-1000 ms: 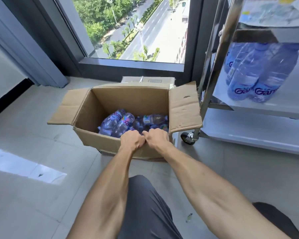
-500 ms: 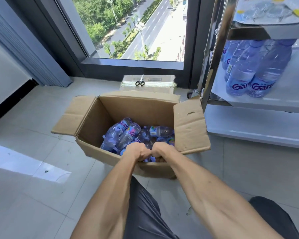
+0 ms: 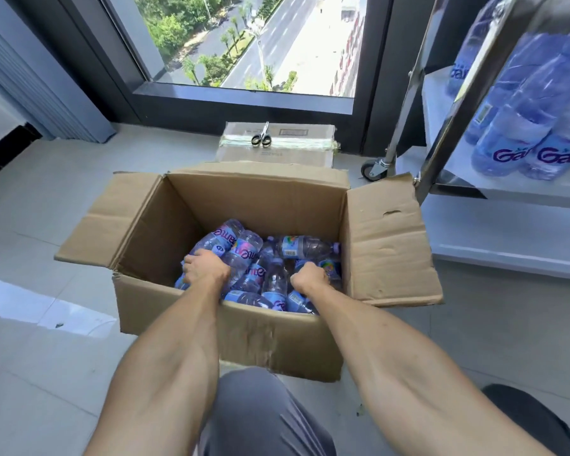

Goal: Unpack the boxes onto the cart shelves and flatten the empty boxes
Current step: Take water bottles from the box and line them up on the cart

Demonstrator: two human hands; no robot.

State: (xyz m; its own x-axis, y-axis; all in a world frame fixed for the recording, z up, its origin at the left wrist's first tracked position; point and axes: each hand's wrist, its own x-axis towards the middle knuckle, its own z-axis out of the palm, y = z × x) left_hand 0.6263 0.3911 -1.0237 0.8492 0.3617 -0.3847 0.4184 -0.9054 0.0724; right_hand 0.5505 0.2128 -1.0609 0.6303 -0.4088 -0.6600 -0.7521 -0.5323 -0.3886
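Both hands down in the open box (image 3: 277, 337)
Left hand (image 3: 205, 268) and right hand (image 3: 310, 278) each clutch bottles (image 3: 305, 247), fingers curled round them

Both forearms are bare from the elbow down, with no sleeves, watch or rings visible on the left hand (image 3: 205, 269) or the right hand (image 3: 310, 278). Grey fabric trousers (image 3: 264, 413) cover the legs, smooth and plain, without visible markings or seams.

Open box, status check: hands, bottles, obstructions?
Left hand and right hand each gripping bottles inside open box. Nothing blocking.
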